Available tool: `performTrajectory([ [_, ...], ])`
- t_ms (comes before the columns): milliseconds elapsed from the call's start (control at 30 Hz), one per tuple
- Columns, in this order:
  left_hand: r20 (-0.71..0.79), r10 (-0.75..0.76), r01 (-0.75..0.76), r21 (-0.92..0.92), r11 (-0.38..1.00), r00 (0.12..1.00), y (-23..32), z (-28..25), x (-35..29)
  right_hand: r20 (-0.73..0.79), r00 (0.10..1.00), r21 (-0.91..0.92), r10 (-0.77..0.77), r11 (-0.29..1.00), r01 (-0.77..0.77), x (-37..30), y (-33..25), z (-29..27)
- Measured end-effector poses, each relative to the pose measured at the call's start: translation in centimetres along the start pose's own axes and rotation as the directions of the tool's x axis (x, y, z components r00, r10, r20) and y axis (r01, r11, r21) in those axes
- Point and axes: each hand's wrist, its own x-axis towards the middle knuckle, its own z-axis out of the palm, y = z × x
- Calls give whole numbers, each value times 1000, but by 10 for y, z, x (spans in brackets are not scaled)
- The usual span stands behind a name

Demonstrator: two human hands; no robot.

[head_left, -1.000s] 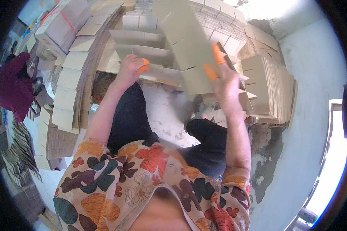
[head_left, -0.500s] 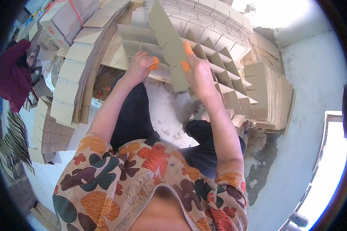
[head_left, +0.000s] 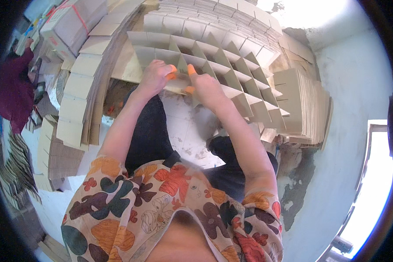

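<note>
A cardboard divider grid (head_left: 238, 83) of crossed, slotted strips stands before me, its cells open upward. At its near left edge, my left hand (head_left: 156, 79) is closed on a strip, orange covers on the fingertips. My right hand (head_left: 208, 90), also with orange fingertip covers, pinches a crossing strip just to the right. The two hands are a short gap apart. My fingers partly hide the slots where the strips cross.
Stacks of slotted cardboard strips stand beyond the grid (head_left: 222, 17), at its right (head_left: 299, 105) and along the left (head_left: 81, 94). A strapped carton (head_left: 70, 28) is at the far left, near a person in maroon (head_left: 13, 89). A stained wall (head_left: 349, 87) rises on the right.
The long strip that stood tilted in my right hand is now down in line with the grid. My right hand has moved left and lower, closer to my left hand.
</note>
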Motion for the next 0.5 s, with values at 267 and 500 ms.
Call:
performTrajectory([
  [267, -43, 34, -34, -16, 999, 999, 7, -7, 4, -674, 723, -240, 152, 880, -409, -96, 172, -52],
  [500, 13, -24, 24, -17, 1000, 1000, 11, -7, 5, -577, 447, -335, 684, 301, -893, -228, 285, -63],
])
